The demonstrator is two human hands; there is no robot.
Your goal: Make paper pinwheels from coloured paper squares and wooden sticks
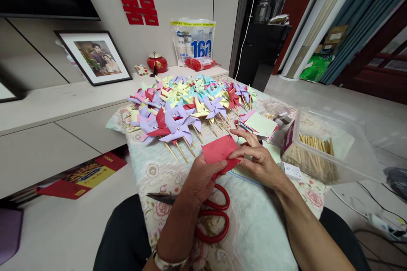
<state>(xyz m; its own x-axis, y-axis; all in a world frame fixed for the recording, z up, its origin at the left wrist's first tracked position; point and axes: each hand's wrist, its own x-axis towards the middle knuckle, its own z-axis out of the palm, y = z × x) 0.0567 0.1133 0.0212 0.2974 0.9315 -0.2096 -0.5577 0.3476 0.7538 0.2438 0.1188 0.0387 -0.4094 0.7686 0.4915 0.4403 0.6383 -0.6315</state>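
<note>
A red sheet of paper (218, 148), partly cut or folded, is held up in front of me. My left hand (203, 175) grips its lower left part, thumb on top. On the right edge of the paper, my right hand (259, 159) pinches with thumb and fingers, the index finger raised. Red-handled scissors (222, 237) lie on the tablecloth beneath my left wrist, blades to the left and partly hidden by the forearm. Many paper pinwheels (179, 123) on wooden sticks lie heaped beyond my hands. A stack of coloured paper squares (260, 123) rests behind my right hand.
A clear plastic bin (352, 148) with wooden sticks (318, 156) stands at the right of the floral tablecloth (254, 224). Near it lies a small white box (291, 171). Behind, a cabinet ledge (38, 103) carries a framed photo (95, 57), a red jar (157, 63) and bagged cups (193, 44).
</note>
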